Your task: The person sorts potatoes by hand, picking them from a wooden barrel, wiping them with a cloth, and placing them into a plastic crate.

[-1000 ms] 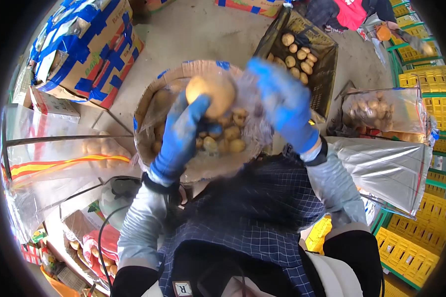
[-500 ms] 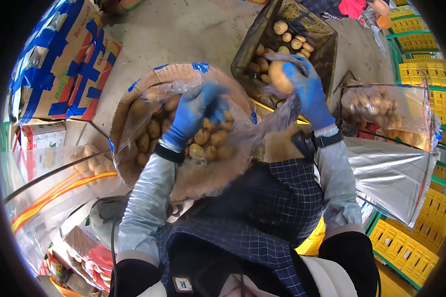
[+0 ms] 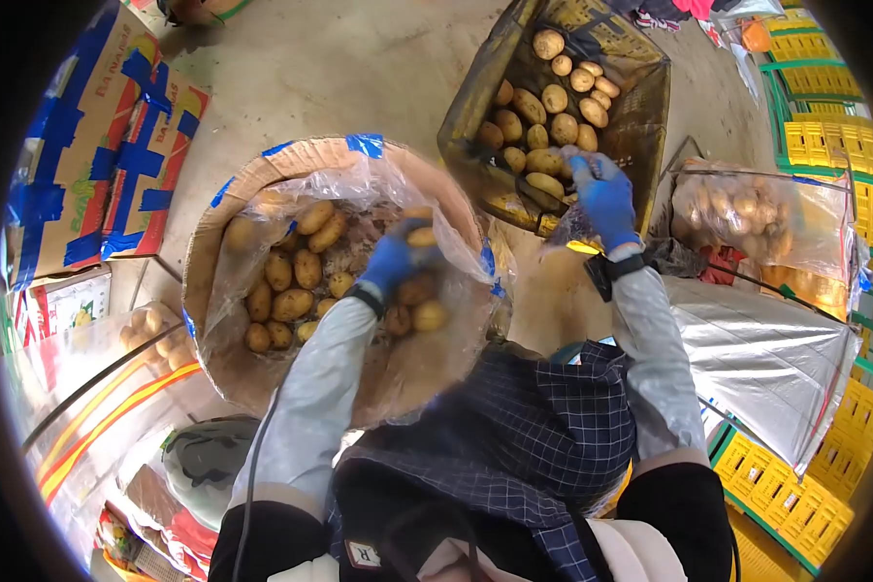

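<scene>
My left hand point(image 3: 394, 260), in a blue glove, reaches into a round cardboard bin point(image 3: 209, 291) lined with clear plastic. Its fingers curl against a potato point(image 3: 422, 237), a little blurred. More potatoes point(image 3: 292, 305) lie in the bin, left of that hand. Over the near side of a dirty yellow-black crate point(image 3: 461, 121), my right hand point(image 3: 606, 199), gloved in blue too, is closed on a bunched dark purple cloth point(image 3: 574, 229) hanging below the palm. Its fingertips are close to a potato point(image 3: 545, 161) among several in the crate.
Taped banana boxes point(image 3: 116, 155) stand at the left. A clear bag of potatoes point(image 3: 737, 209) and a silver sheet point(image 3: 747, 339) are at the right, before stacked yellow crates point(image 3: 824, 145). At the lower left, a clear plastic sheet with an orange-yellow stripe point(image 3: 116, 422) stretches beside the bin.
My right hand has lowered into the crate's near side; the large potato it held is no longer in its grip. My left hand has dropped deeper into the bin and met a potato.
</scene>
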`<move>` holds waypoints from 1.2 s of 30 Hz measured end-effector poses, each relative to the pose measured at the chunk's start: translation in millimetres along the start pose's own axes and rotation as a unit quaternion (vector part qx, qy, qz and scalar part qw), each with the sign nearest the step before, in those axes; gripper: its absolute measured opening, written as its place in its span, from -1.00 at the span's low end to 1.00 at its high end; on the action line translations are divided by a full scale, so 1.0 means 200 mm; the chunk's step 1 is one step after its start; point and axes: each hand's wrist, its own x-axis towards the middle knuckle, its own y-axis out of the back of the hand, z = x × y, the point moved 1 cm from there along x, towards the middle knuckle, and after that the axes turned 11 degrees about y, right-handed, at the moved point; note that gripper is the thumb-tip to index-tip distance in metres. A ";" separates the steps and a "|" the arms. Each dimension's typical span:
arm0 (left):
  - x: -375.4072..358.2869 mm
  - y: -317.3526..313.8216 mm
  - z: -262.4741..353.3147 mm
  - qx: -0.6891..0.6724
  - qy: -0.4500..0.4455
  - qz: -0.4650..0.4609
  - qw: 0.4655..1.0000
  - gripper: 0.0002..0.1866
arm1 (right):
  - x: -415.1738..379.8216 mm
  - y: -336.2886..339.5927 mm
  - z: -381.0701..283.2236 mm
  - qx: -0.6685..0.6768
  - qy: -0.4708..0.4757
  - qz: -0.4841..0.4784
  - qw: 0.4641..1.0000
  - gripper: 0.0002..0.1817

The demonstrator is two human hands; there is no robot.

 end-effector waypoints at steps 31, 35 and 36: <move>-1.61 0.52 0.74 0.080 -0.462 0.218 0.856 -0.29 | -0.75 -0.09 -1.69 0.411 0.064 -0.314 0.853 -0.49; -1.50 0.52 0.70 -0.021 -0.390 0.151 0.908 -0.12 | -0.69 -0.12 -1.68 0.479 -0.011 -0.360 0.801 -0.38; -1.46 0.50 0.70 -0.088 -0.374 0.119 0.915 -0.08 | -0.65 -0.12 -1.65 0.495 -0.020 -0.390 0.776 -0.36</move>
